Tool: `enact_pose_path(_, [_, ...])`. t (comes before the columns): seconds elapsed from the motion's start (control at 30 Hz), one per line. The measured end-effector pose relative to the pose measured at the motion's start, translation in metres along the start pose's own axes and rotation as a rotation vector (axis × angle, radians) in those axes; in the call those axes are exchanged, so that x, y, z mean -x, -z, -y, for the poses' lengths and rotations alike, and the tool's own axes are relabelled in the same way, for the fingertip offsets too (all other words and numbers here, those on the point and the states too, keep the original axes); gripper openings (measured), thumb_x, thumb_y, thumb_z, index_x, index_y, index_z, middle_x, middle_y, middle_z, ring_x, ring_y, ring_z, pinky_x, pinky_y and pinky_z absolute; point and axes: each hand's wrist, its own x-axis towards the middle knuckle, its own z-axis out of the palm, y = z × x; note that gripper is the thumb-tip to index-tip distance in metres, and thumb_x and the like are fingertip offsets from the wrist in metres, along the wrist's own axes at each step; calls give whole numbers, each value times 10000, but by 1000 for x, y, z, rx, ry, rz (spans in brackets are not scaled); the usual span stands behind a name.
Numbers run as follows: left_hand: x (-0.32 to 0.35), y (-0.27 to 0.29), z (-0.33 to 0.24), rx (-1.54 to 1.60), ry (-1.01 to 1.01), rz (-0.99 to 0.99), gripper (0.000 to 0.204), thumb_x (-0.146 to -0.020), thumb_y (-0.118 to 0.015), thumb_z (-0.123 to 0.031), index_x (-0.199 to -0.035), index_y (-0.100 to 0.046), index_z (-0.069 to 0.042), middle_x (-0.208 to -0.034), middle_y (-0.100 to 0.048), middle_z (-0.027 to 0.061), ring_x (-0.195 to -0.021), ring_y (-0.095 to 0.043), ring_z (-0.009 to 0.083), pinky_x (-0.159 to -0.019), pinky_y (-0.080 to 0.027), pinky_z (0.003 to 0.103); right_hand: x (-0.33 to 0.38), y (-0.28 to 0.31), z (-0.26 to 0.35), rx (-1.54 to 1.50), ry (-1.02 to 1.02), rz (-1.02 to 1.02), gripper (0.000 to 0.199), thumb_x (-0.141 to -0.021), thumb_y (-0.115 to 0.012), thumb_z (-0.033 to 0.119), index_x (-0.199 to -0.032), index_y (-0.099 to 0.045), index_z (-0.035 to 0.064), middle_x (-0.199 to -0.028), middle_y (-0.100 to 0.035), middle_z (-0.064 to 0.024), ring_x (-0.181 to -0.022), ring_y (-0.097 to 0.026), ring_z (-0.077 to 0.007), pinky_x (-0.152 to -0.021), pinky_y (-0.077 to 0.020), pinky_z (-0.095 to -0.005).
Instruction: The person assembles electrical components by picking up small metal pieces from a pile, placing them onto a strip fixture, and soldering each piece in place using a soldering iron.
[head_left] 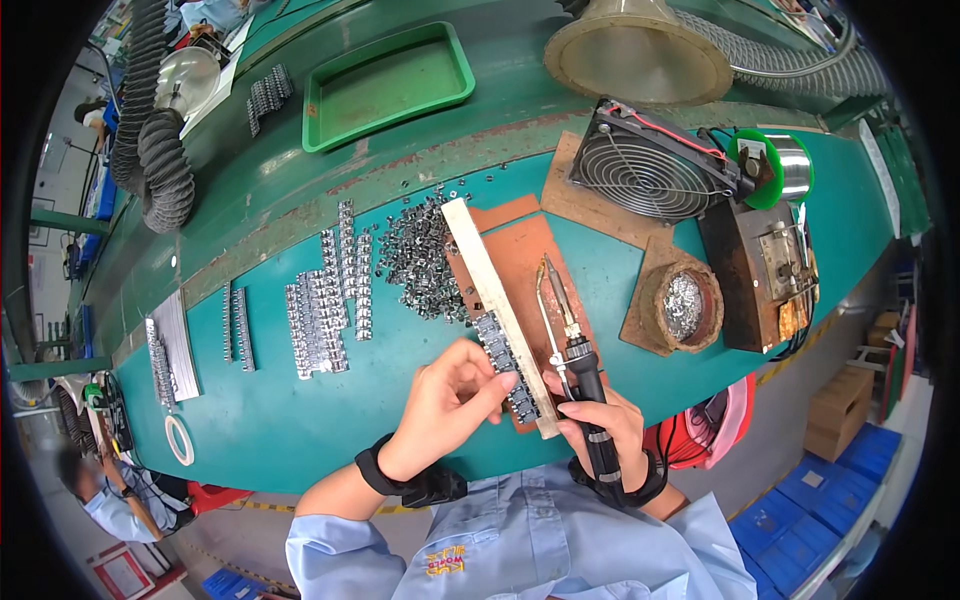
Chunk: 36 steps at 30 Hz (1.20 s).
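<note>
Right hand holds soldering iron — left hand steadies rail.

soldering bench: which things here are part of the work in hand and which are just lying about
In use: soldering iron in right hand; left hand on row of small parts along pale strip.
Lying about: green tray, fan, tape ring.

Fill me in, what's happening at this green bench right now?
A person works at the green workbench. The left hand presses a row of small metal parts against a long pale wooden strip lying on a brown board. The right hand holds a black-handled soldering iron, tip pointing away over the board. A loose heap of shiny metal clips lies beside the strip.
</note>
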Motion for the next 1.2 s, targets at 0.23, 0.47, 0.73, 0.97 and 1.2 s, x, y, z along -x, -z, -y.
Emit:
enact_pose_path(0.23, [-4,3,0,-66,163,208,278,-868,-555,-172,-643,-479,-28,-562,-581,30,-506,-532,53,-455,-400,200,-5,2,-1,-10,-24,17,257,-711,-663,-4,-917,-518,52,-927,-620,-192,-706,-620,-269,-606,-488,-314])
enact_pose_path(0.47, [-5,4,-2,-60,178,208,284,-866,-561,-180,-637,-487,-29,-543,-577,35,-493,-526,60,-448,-390,202,-7,-1,-4,-62,-21,-4,335,-657,-663,-59,-949,-544,57,-806,-606,-143,-618,-616,-223,-524,-482,-282])
enact_pose_path(0.73, [-3,2,-3,-69,176,199,273,-868,-557,-175,-649,-499,-23,-554,-580,35,-492,-524,60,-447,-394,202,-8,-2,-6,-105,-39,-45,367,-636,-668,-80,-957,-558,61,-747,-599,-122,-589,-606,-202,-499,-473,-271])
enact_pose_path(0.97, [-2,2,-3,-99,213,269,169,-866,-552,-147,-795,-566,6,-622,-591,35,-511,-534,61,-462,-417,195,-2,0,-6,-69,-26,-2,334,-667,-663,-65,-948,-523,50,-896,-609,-175,-671,-623,-232,-559,-486,-278])
enact_pose_path(1.2, [0,-5,-3,-78,303,353,196,-858,-567,-179,-842,-601,14,-595,-580,19,-513,-546,61,-452,-434,190,0,-3,-7,-135,-28,-28,380,-636,-676,-70,-969,-558,70,-757,-602,-111,-597,-596,-199,-498,-459,-262])
